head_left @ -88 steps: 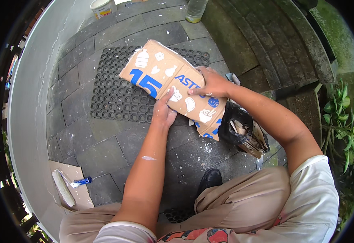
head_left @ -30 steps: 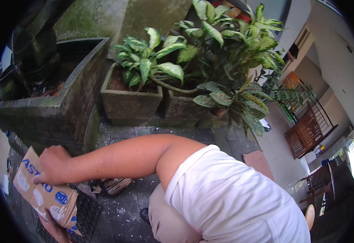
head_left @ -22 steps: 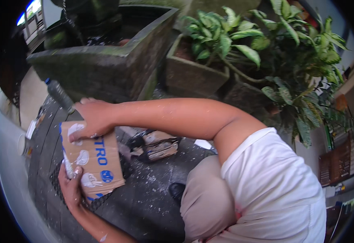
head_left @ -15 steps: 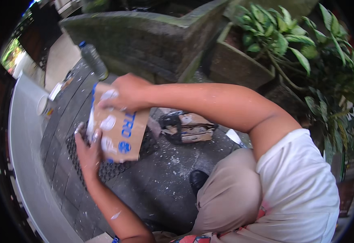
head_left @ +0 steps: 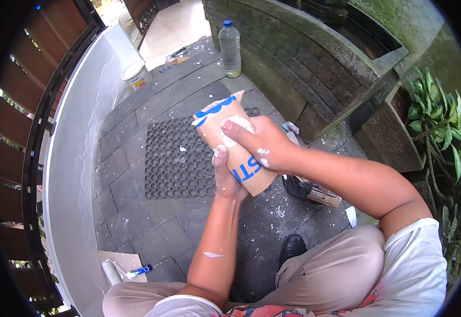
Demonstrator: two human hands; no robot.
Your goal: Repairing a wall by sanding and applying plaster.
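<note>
A piece of brown cardboard with blue print is held in front of me, bent over into a narrow, tilted shape. White smears mark its face. My right hand is closed over its upper right side, thumb pressed on the front. Around the lower left side, my left hand grips it with the thumb up along the edge; its other fingers are mostly hidden behind. White residue spots the fingers of both hands. Beyond and below the cardboard lies a black rubber mat with round holes.
A clear bottle with a blue cap stands by the stone planter wall. A white tub sits beside the low white wall. At lower left lies a blue-handled tool. Flattened cardboard is near my shoe.
The cardboard was wider and flatter; now it is folded narrow. My left hand has closed around it from a looser, spread hold. My view has swung to the left.
</note>
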